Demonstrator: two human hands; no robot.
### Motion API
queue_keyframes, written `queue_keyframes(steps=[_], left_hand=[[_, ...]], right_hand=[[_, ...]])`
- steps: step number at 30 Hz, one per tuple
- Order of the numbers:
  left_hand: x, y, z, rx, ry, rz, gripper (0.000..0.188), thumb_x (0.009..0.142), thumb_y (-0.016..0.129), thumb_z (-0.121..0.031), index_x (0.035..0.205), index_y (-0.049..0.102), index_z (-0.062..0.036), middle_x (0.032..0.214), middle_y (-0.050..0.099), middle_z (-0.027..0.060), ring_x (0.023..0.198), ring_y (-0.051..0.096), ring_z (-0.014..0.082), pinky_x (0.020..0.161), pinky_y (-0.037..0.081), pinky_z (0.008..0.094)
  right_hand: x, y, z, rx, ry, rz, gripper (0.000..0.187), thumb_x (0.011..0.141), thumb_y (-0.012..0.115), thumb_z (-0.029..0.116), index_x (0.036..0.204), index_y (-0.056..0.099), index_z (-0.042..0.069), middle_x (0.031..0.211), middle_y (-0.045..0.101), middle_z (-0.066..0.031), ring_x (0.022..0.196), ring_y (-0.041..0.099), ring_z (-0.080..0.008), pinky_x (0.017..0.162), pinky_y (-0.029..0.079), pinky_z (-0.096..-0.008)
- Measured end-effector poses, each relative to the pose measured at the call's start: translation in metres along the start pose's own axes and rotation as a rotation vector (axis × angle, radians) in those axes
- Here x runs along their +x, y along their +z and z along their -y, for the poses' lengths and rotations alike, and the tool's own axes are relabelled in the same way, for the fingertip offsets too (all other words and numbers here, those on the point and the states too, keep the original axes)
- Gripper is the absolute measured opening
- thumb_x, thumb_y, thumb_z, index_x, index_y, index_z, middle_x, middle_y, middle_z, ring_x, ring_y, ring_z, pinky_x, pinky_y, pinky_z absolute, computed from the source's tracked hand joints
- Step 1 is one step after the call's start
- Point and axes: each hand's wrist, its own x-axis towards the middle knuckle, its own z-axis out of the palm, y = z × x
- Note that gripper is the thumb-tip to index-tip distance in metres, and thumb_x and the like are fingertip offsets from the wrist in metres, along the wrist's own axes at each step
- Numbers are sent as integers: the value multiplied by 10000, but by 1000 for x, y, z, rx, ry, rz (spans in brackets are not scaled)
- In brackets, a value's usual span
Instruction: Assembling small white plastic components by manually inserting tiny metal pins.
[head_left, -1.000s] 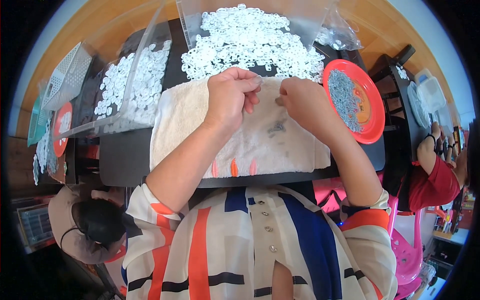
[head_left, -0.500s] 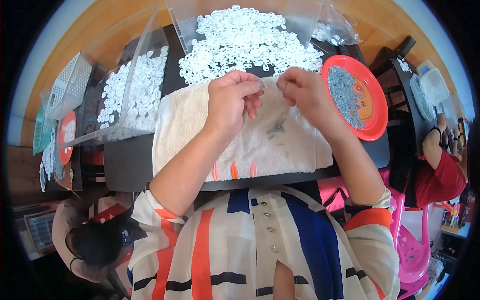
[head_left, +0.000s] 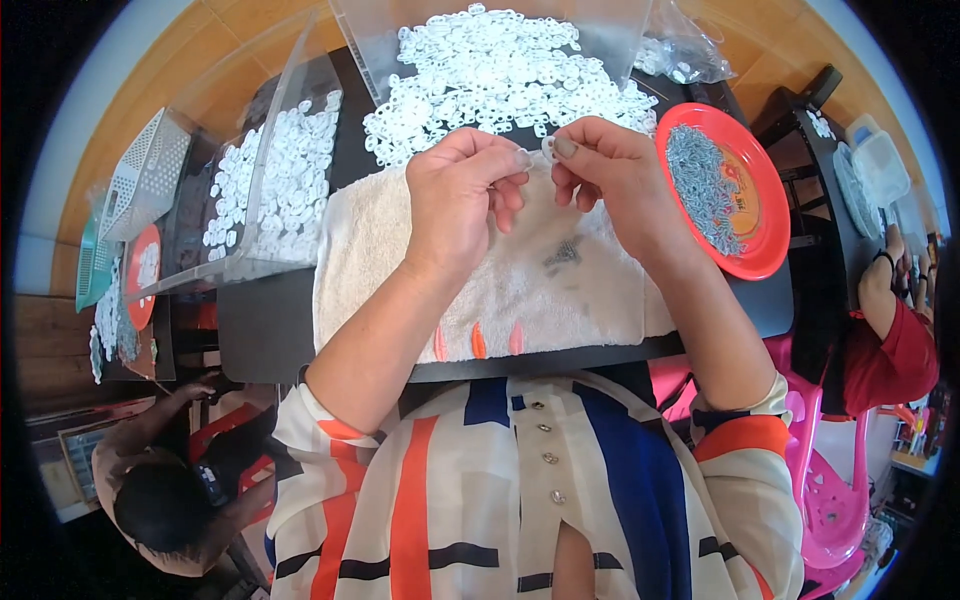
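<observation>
My left hand (head_left: 462, 190) is closed in a pinch above the cream towel (head_left: 370, 240); whatever its fingertips hold is too small to make out. Close by on the right, my right hand (head_left: 610, 175) pinches a small white plastic piece (head_left: 548, 148) between thumb and forefinger. The two sets of fingertips are a short gap apart. Beyond them lies a heap of similar white plastic pieces (head_left: 490, 75). Beside my right hand, a red plate (head_left: 770, 225) bears a pile of small grey metal pins (head_left: 700, 180).
At left stands a clear plastic bin (head_left: 235, 265) with white pieces (head_left: 295, 160). A dark patch (head_left: 562, 258) and orange and pink marks (head_left: 478, 340) show on the towel. A clear bag (head_left: 690, 50) sits far right. Other people are at lower left (head_left: 165, 500) and right (head_left: 890, 350).
A white piece now shows in my right fingertips, where none was visible before. My hands stay near each other over the towel. The view has shifted slightly, and the person at lower left has moved.
</observation>
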Motion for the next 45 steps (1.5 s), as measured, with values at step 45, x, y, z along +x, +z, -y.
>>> queue_keyframes(steps=[45], left_hand=[[-3, 1, 2, 81, 17, 141, 58, 836, 640, -1, 867, 610, 37, 718, 614, 92, 519, 538, 116, 416, 389, 221]], right_hand=[[-7, 1, -9, -178, -282, -4, 154, 911, 588, 137, 827, 580, 8, 614, 496, 31, 577, 467, -46, 521, 380, -214]])
